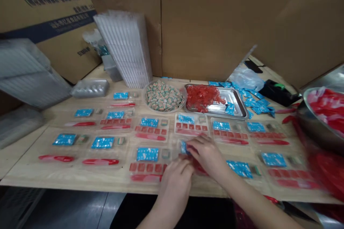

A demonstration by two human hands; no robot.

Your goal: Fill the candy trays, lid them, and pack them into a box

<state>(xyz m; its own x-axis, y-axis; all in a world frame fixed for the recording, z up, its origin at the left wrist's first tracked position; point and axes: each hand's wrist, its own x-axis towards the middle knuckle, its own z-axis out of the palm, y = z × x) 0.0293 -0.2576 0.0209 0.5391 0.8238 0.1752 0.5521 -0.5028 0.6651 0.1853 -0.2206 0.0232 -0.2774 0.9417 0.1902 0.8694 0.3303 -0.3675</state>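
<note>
We have both bare hands over one clear plastic tray (179, 144) at the near middle of the wooden table (107, 177), and they cover most of it. Our right hand (206, 152) reaches in from the right with its fingers bent down at the tray, beside a blue packet (184, 147) that shows at its left; our left hand (177, 173) is just nearer to us, fingers curled, close to the right one. Blur and the fingers themselves hide the fingertips, so we cannot tell whether either hand grips anything. Just left of our left hand, a filled tray holds a blue packet, a tan-and-green piece (166, 154), a row of red blocks (149, 167) and a red stick (145, 178). More such trays lie in rows to both sides, some without red blocks. Beyond them stand a round clear bowl (145, 101) of tan-and-green pieces and a metal tray (233, 96) with red wrapped pieces (201, 97) heaped at its left. Loose blue packets lie to its right.
</note>
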